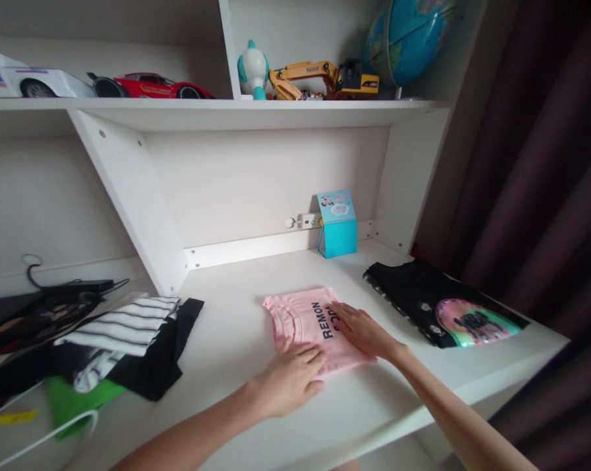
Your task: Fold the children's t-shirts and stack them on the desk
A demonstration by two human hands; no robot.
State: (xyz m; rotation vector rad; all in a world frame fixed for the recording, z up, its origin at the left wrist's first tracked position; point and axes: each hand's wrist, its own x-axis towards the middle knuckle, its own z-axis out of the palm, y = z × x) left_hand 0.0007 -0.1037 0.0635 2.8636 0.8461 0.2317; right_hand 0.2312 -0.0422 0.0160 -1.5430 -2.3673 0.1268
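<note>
- The folded pink shirt (302,314) lies on the white bench (221,399), near the middle, under both hands.
- The left hand (290,379) rests on the shirt's near left part with its grip released, fingers stretched out; the cloth beneath it is hidden.
- The right hand (364,327) lies on the shirt's right part, its grip also released; its fingers cover part of the second line of print, so only "REMON" reads clearly.
- Both forearms are cut off by the near edge of the view.
- To the right, a folded black shirt (398,281) with a bright round print lies apart from the pink one; the print's animal is hard to make out.
- Beyond the pink shirt stands a blue desk calendar (340,235), partly hiding a power strip (309,220).
- On the left, a striped cloth (123,327) overlaps a black garment (160,363), with a green cloth (84,399) on the near side, partly covered.
- A white hanger (54,434) beside it is blurred and cut off, and the dark pile at far left is difficult to separate into pieces.
- On the shelf (275,116) above, a white toy car (54,82) and a globe (417,39) are cropped.
- Folds of dark curtain (535,196) fade into shadow on the right.
</note>
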